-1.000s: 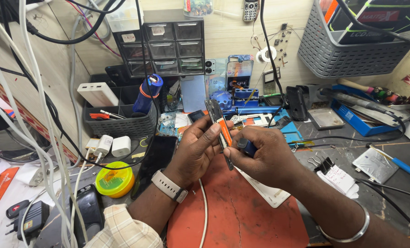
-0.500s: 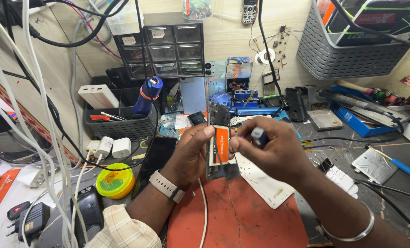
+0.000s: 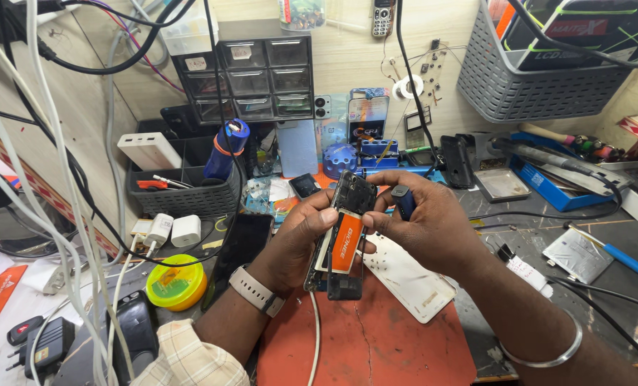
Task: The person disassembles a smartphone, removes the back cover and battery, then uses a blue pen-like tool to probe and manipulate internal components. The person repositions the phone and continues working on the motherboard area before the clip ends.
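Observation:
My left hand (image 3: 294,239) grips an opened phone (image 3: 345,243) by its left edge and holds it upright above the red work mat (image 3: 376,343). The phone's back is off, showing an orange battery and a dark circuit board at the top. My right hand (image 3: 430,229) pinches the phone's right edge with thumb and forefinger. It also holds a small dark blue-handled screwdriver (image 3: 403,201) tucked in its fingers. A watch with a pale strap is on my left wrist and a metal bangle on my right.
A white phone back cover (image 3: 408,280) lies on the mat beside a black phone (image 3: 240,243). A yellow tub (image 3: 176,284), white chargers (image 3: 172,230), a black basket (image 3: 190,193), a drawer cabinet (image 3: 251,78), blue tool holders (image 3: 376,154) and hanging cables (image 3: 61,179) ring the bench.
The phone was edge-on a second ago. My hands have turned it so the orange battery faces me, and my right hand shifted to pinch its right edge.

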